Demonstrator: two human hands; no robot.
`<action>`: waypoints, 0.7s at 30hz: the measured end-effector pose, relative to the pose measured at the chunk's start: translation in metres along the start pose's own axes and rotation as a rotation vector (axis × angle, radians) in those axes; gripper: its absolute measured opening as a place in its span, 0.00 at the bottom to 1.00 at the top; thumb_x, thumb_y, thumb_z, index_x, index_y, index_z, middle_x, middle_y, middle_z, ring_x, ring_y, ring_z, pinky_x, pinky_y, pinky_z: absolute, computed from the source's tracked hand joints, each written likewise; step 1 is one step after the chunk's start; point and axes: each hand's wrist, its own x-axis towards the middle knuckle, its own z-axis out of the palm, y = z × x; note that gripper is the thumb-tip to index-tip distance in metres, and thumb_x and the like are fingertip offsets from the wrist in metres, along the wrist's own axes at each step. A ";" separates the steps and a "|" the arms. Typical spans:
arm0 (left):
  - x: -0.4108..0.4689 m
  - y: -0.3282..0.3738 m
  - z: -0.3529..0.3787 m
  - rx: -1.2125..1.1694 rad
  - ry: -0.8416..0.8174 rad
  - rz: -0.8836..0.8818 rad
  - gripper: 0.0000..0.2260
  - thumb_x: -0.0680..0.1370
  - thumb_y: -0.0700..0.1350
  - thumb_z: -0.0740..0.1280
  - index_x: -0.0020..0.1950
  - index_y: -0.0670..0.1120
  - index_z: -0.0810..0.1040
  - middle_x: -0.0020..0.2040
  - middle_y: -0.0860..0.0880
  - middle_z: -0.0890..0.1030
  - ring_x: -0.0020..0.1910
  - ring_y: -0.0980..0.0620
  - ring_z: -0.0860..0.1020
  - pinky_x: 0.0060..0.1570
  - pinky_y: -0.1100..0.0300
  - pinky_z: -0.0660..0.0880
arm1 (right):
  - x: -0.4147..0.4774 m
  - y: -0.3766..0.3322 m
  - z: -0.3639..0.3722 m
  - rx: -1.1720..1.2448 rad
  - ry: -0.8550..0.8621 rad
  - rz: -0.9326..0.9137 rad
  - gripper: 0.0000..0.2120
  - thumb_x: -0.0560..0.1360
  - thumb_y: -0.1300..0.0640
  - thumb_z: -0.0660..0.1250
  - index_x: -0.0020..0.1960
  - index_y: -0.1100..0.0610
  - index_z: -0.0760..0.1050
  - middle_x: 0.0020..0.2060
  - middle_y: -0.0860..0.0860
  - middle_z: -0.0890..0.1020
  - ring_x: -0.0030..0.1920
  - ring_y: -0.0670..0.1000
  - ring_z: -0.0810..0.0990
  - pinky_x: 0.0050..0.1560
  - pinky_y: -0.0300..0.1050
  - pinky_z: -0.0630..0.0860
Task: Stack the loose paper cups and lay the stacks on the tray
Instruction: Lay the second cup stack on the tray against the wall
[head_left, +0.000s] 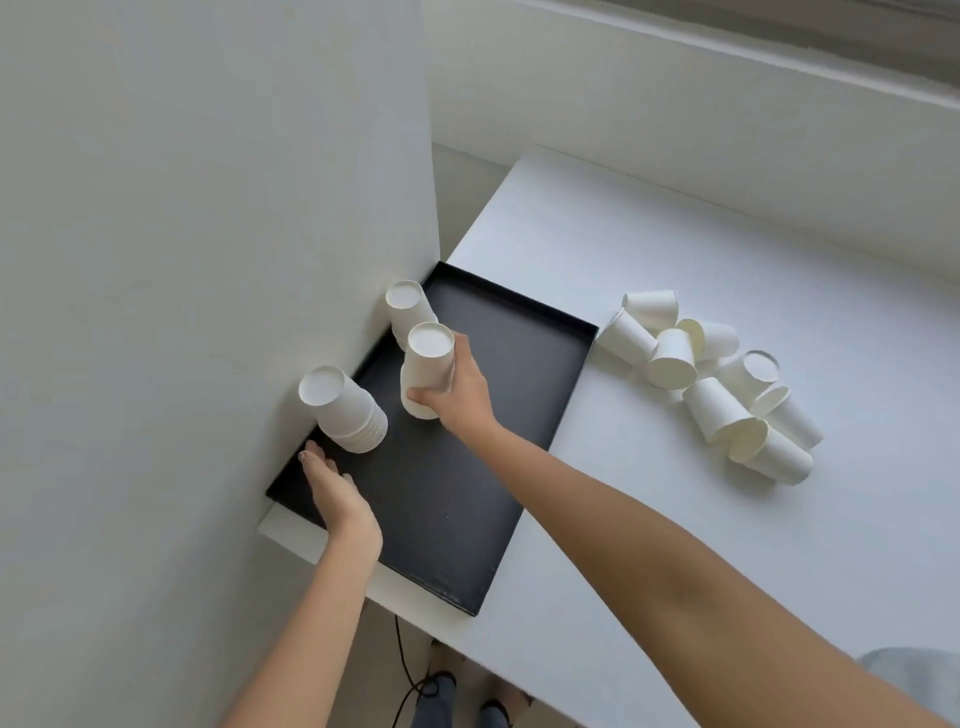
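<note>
- A black tray (467, 499) lay on the white tabletop (675, 545), its left edge against a white wall panel (208, 208).
- The right hand (457, 395) had its grip clamped on an upside-down stack of cups (428, 371), thumb near the rims at the lower end, over the tray's middle; whether the stack touched the tray could not be told.
- Two more stacks stood upside down on the tray along the panel: a far stack (408, 312) just behind the held one, and a near stack (345, 410) toward the front left.
- The left hand (332, 488) lay palm down over the tray's near left corner, fingers apart and holding nothing, fingertips just short of the near stack.
- Loose cups (717, 384) lay in a heap on the tabletop right of the tray, most on their sides, the nearest one just beside the tray's far right corner.
- A dark cable (402, 660) hung below the tabletop's front edge.
</note>
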 end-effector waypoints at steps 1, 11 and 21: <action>0.001 0.001 0.001 -0.014 -0.005 -0.012 0.23 0.84 0.53 0.48 0.77 0.46 0.60 0.77 0.51 0.61 0.76 0.54 0.58 0.75 0.58 0.55 | 0.005 0.000 0.004 -0.026 -0.015 0.002 0.35 0.67 0.60 0.75 0.68 0.48 0.61 0.61 0.51 0.74 0.61 0.55 0.73 0.55 0.52 0.75; 0.012 -0.002 -0.009 0.007 -0.088 -0.014 0.24 0.84 0.55 0.44 0.77 0.48 0.59 0.77 0.51 0.61 0.76 0.54 0.58 0.75 0.57 0.54 | 0.022 -0.009 0.048 -0.175 -0.138 -0.077 0.29 0.70 0.56 0.71 0.67 0.46 0.64 0.62 0.47 0.74 0.60 0.53 0.74 0.58 0.60 0.74; 0.004 -0.011 -0.008 0.189 0.040 -0.024 0.18 0.83 0.50 0.52 0.72 0.47 0.65 0.63 0.51 0.72 0.63 0.52 0.72 0.63 0.55 0.68 | 0.017 0.021 0.036 -0.229 -0.103 -0.074 0.31 0.75 0.63 0.67 0.75 0.53 0.60 0.71 0.50 0.68 0.71 0.52 0.68 0.69 0.48 0.67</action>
